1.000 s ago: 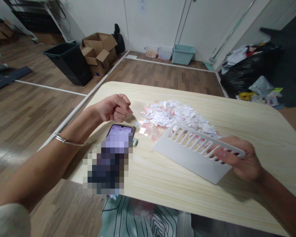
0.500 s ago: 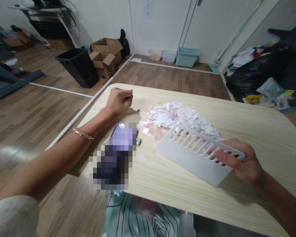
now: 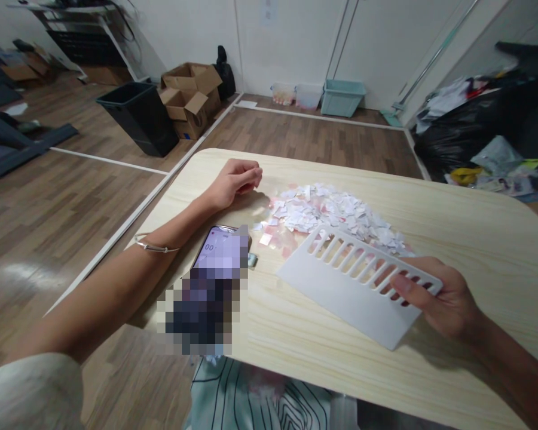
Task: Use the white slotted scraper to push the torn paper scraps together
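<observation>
My left hand (image 3: 237, 184) is held over the far left of the table, its fingers curled together; whatever may be inside them is hidden. Just right of it spreads a heap of small white paper pieces (image 3: 332, 209), mixed with some pinkish and clear ones. My right hand (image 3: 448, 298) grips the right end of a white slotted plastic scraper (image 3: 341, 286), thumb on top and fingers behind the slots. The scraper is tilted, in front of the near side of the heap and partly covering it.
A phone (image 3: 219, 245), partly pixelated, lies on the wooden table (image 3: 488, 239) below my left forearm, with a small pale green object (image 3: 251, 260) beside it. Beyond stand a black bin (image 3: 138, 119), cardboard boxes (image 3: 190, 101), a teal tub (image 3: 343, 98) and black bags (image 3: 470, 131).
My left hand has moved right toward the paper heap, and its fist has loosened somewhat. The scraper has shifted slightly toward me, still in my right hand.
</observation>
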Action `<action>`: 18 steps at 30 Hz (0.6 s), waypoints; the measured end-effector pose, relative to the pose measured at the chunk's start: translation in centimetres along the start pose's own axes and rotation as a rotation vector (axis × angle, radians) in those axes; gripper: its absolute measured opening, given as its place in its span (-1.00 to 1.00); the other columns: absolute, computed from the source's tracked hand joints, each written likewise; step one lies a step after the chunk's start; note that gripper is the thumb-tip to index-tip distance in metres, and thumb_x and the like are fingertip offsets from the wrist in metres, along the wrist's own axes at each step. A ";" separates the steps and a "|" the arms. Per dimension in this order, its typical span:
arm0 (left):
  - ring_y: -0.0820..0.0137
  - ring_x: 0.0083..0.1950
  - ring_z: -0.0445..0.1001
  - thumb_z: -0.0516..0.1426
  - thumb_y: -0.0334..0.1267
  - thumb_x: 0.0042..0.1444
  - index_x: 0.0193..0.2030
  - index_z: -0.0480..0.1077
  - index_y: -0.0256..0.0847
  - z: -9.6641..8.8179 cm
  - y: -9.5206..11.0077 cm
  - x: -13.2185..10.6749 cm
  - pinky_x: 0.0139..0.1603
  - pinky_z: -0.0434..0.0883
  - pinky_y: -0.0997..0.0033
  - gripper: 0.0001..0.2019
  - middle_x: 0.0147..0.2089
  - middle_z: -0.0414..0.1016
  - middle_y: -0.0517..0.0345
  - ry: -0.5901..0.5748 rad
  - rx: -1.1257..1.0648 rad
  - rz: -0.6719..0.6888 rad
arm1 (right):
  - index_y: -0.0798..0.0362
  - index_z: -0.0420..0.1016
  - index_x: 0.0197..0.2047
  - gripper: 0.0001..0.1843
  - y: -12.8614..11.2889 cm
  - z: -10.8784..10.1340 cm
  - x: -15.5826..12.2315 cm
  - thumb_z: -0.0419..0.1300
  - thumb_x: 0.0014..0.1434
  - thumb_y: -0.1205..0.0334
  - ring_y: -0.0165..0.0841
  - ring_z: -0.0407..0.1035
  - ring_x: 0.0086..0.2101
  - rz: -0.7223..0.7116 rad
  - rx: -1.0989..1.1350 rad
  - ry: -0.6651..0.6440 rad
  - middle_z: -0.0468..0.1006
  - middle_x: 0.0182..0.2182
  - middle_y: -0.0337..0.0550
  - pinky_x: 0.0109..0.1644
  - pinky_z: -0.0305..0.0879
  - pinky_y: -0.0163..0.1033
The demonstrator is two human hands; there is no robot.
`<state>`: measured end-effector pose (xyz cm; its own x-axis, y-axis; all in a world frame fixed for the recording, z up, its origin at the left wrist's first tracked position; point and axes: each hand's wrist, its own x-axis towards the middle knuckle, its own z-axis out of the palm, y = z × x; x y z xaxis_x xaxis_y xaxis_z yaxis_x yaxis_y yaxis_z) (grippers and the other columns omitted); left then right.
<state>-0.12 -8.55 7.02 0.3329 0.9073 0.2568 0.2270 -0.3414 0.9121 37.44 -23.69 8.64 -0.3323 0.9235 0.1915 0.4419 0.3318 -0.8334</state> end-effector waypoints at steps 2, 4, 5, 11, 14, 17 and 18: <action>0.55 -0.60 0.02 0.23 -0.07 0.15 -0.52 0.26 -0.15 0.1 0.3 -0.4 -0.53 -0.10 0.40 -0.66 -0.62 0.17 0.29 -0.062 -0.019 -0.075 | -0.11 0.80 -0.41 -0.48 0.0 0.1 0.0 0.31 0.35 -0.31 -0.27 0.55 -0.64 0.004 0.005 0.008 0.70 -0.59 -0.14 -0.58 0.45 -0.28; 0.55 -0.59 0.01 0.21 -0.12 0.16 -0.52 0.24 -0.15 0.1 0.5 -0.5 -0.53 -0.09 0.41 -0.69 -0.62 0.15 0.28 -0.086 -0.019 -0.117 | -0.13 0.84 -0.34 -0.50 0.0 0.2 -0.1 0.34 0.31 -0.35 -0.26 0.58 -0.63 0.026 -0.017 0.070 0.73 -0.56 -0.13 -0.60 0.45 -0.30; 0.55 -0.58 0.00 0.19 -0.14 0.17 -0.52 0.23 -0.15 0.1 0.6 -0.5 -0.52 -0.09 0.41 -0.69 -0.62 0.14 0.28 -0.093 -0.018 -0.128 | -0.14 0.85 -0.34 -0.49 -0.1 0.2 -0.2 0.35 0.29 -0.37 -0.26 0.58 -0.63 0.035 -0.025 0.086 0.73 -0.56 -0.12 -0.61 0.45 -0.30; 0.53 -0.58 -0.03 0.15 -0.20 0.21 -0.50 0.26 -0.16 -0.1 0.7 -0.7 -0.52 -0.09 0.39 -0.73 -0.63 0.11 0.27 -0.134 -0.016 -0.174 | -0.09 0.81 -0.49 -0.39 0.1 0.1 -0.4 0.30 0.32 -0.38 -0.28 0.56 -0.64 0.040 -0.031 0.024 0.70 -0.61 -0.09 -0.61 0.42 -0.31; 0.53 -0.57 0.00 0.16 -0.19 0.24 -0.48 0.27 -0.16 0.1 0.7 -0.9 -0.52 -0.08 0.40 -0.72 -0.61 0.13 0.28 -0.142 0.007 -0.181 | -0.08 0.81 -0.47 -0.42 0.2 0.1 -0.4 0.33 0.32 -0.35 -0.31 0.52 -0.66 0.077 0.012 -0.008 0.67 -0.63 -0.11 -0.64 0.37 -0.34; 0.53 -0.56 0.05 0.17 -0.19 0.27 -0.47 0.27 -0.17 0.4 0.8 -1.0 -0.52 -0.05 0.41 -0.71 -0.58 0.16 0.28 -0.129 0.052 -0.173 | -0.06 0.81 -0.45 -0.41 0.0 0.3 -0.3 0.33 0.32 -0.35 -0.32 0.51 -0.67 0.123 0.073 -0.089 0.66 -0.64 -0.12 -0.65 0.35 -0.35; 0.53 -0.55 0.06 0.16 -0.20 0.28 -0.47 0.28 -0.17 0.4 0.8 -1.0 -0.52 -0.03 0.41 -0.70 -0.57 0.17 0.28 -0.135 0.069 -0.168 | -0.07 0.81 -0.46 -0.41 -0.1 0.3 -0.3 0.32 0.32 -0.36 -0.32 0.52 -0.66 0.130 0.074 -0.107 0.66 -0.63 -0.11 -0.64 0.36 -0.35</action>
<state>0.10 -9.82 7.34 0.4031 0.9136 0.0537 0.3502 -0.2082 0.9133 37.23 -24.02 8.50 -0.3648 0.9307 0.0265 0.4257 0.1920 -0.8843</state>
